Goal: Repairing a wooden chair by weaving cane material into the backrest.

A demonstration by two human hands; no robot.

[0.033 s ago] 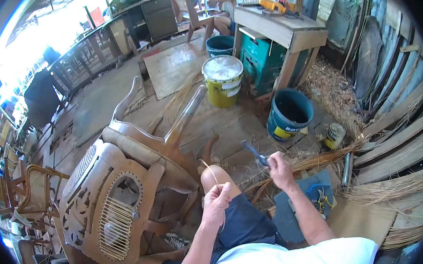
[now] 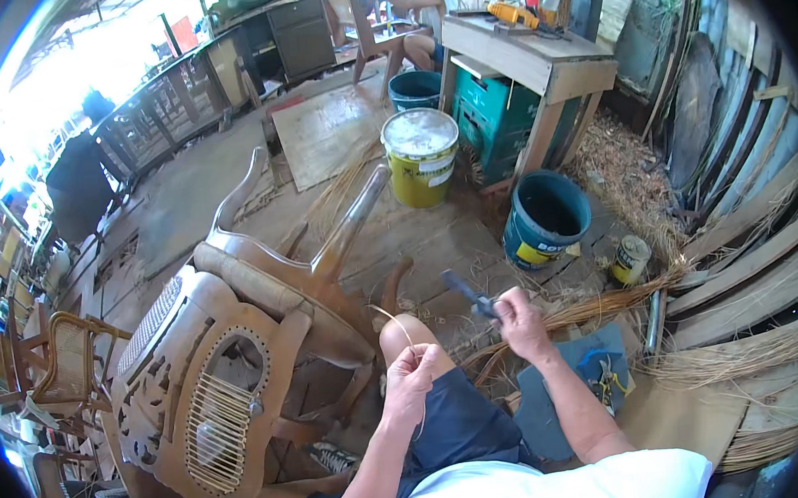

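Observation:
My left hand (image 2: 409, 383), closed over my bare knee (image 2: 396, 332), pinches a thin pale cane strand (image 2: 396, 319) that curves up and trails below the fingers. Out to the right, my right hand (image 2: 522, 326) grips a dark, narrow tool (image 2: 464, 291), perhaps a knife, pointing up-left. Beside me on the left, a carved wooden chair (image 2: 152, 423) lies tipped over, legs in the air. Its back has an oval opening ringed with holes, partly crossed by parallel cane strands (image 2: 210, 429). Below my right arm, pliers (image 2: 608, 392) and other small tools rest on a blue-grey board (image 2: 545, 424).
Ahead stand a yellow lidded bucket (image 2: 417, 178), teal buckets (image 2: 543, 230) and a wooden workbench (image 2: 581, 70) with tools. A small tin (image 2: 630, 261) and long cane bundles (image 2: 748, 345) lie at right. A co-worker (image 2: 421, 39) sits beside an armchair at the back. Another cane chair (image 2: 83, 364) is at left.
My right hand and its tool have moved a little to the left. The tip of the strand in my left hand has shifted slightly leftward.

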